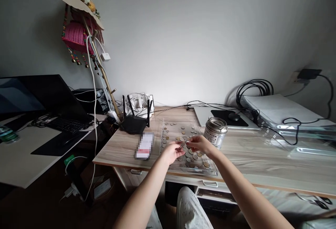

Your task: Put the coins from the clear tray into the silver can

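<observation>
Left hand (173,152) and right hand (198,144), fingers curled (whether gripping, I can't tell), hover over a tray (194,170) likely corralling coins (206,165) at the worktop's (123,148) front edge.

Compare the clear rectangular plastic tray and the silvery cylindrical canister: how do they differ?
The clear rectangular plastic tray is see-through; the silvery cylindrical canister is opaque-looking, with dark printing. The tray lies low and broad, while the canister stands upright, taller and narrower. Round coins lie spread across the tray; the canister's contents are hidden. Both are on the wood-patterned desk.
</observation>
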### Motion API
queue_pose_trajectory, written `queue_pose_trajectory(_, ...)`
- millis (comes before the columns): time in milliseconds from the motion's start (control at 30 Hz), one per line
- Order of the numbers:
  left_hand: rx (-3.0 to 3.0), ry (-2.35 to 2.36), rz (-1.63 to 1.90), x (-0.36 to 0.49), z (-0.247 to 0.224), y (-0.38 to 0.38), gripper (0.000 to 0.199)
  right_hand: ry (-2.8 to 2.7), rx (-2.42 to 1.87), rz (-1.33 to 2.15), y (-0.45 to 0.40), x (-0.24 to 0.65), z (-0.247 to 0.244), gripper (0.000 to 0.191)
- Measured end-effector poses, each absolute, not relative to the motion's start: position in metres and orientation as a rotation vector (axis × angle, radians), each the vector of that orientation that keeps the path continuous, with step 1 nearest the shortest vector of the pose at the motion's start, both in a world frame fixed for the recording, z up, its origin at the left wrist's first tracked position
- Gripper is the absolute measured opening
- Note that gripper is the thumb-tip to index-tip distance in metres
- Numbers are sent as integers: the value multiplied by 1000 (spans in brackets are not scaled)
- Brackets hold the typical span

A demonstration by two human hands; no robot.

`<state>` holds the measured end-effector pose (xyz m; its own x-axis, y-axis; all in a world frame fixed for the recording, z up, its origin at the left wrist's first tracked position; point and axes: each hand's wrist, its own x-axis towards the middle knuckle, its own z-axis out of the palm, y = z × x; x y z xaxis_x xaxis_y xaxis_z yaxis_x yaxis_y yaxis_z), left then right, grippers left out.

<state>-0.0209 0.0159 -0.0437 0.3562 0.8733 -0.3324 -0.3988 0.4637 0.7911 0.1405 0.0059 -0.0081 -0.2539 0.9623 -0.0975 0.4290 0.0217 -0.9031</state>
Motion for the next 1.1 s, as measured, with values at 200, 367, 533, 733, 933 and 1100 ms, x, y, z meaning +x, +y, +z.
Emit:
queue_pose_trajectory(200,303,718,990,0,-47,9,17,-2045,-1536,775,3,109,2,31)
queue_pose_trajectory(367,327,752,997,-3,-51,10,20,-2055,-1498,483,-11,114,8,31)
queue_pose_trajectory(533,507,750,844,-4,-51,5,19,-1631,-1615,7,-5,184,56,29)
queue_pose_trajectory(733,772,791,844,-3,-51,0,14,-1732,-2090,-82,32,250,83,21)
queue_pose_trajectory(933,808,698,898,-5,-52,1,26,-1727,-2051,-308,20,228,76,23)
queue_pose_trajectory(1100,820,731,992,-6,-51,-1,40,-1755,-1687,-13,-19,158,40,33)
